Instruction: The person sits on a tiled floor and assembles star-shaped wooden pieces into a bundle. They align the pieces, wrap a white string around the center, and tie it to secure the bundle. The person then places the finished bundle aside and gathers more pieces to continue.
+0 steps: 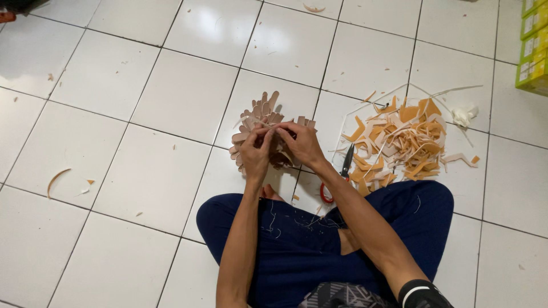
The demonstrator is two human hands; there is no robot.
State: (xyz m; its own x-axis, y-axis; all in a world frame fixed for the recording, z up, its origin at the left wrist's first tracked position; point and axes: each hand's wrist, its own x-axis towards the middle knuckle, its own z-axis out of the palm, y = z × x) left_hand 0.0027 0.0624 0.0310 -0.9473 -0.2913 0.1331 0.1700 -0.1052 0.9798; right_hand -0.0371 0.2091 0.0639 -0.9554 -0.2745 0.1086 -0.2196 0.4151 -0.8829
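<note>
Bright, even overhead light is reflected as soft glare on the white floor tiles (188, 97); shadows are faint, focus sharp, edges slightly bent.

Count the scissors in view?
1. The scissors lie on the floor tiles by the right forearm, at the edge of the offcut pile; more could be buried under it.
</note>
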